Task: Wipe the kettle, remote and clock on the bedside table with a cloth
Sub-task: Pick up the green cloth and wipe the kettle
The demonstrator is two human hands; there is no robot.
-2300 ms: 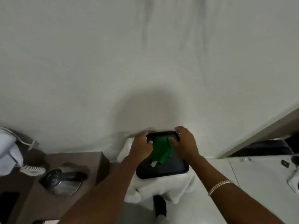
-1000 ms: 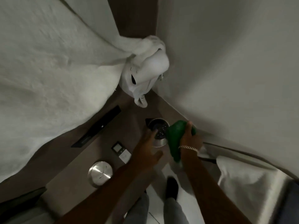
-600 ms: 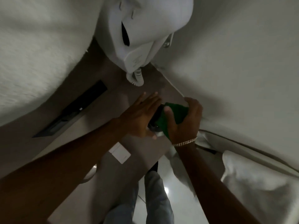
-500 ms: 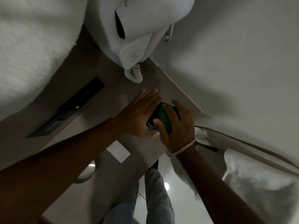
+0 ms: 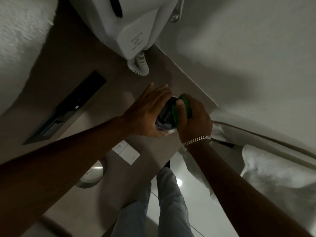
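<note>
Both forearms reach forward from the near edge and meet over the bedside table point(image 5: 71, 69). The left hand point(image 5: 147, 113) lies flat, fingers straight and together, pressed against the left side of the kettle point(image 5: 165, 117). The right hand point(image 5: 195, 118), with a chain bracelet point(image 5: 196, 140) on the wrist, is bent over the kettle from the right side.

I count two hands, one kettle, one green cloth point(image 5: 183, 106), one black remote point(image 5: 82, 101), one small white clock point(image 5: 127, 151) and one round metal lid point(image 5: 93, 175).

The left hand is open wide — it only steadies the kettle. The right hand is closed around the cloth and pushes it on the kettle top. The kettle stands near the right edge of the table, just beside the bed sheet; the remote lies far left, the clock near — under the left forearm.
</note>
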